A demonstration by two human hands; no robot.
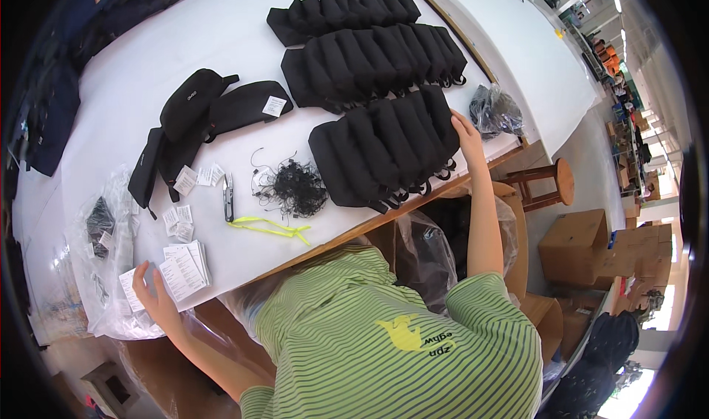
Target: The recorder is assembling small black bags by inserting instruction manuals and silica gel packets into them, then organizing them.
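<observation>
My right hand (467,134) rests its outstretched fingers against the right end of the nearest row of black zip pouches (384,149), which stand packed side by side. At the table's front left, my left hand (157,301) has its fingers apart beside a stack of printed white cards (185,271). One white card (131,287) lies at its fingertips; whether they grip it I cannot make out. Beyond are small white labels (177,222), a tangle of black tag strings (295,188), and a grey-and-black hand tool (228,199) with a neon yellow cord (273,227).
Two more pouch rows, a middle one (373,60) and a far one (347,12), stand behind. Loose black pouches (193,105) lie left of them. Clear plastic (111,271) covers the left corner; a bagged black bundle (493,111) sits right. A wooden stool (564,182) and cartons (572,245) stand beyond.
</observation>
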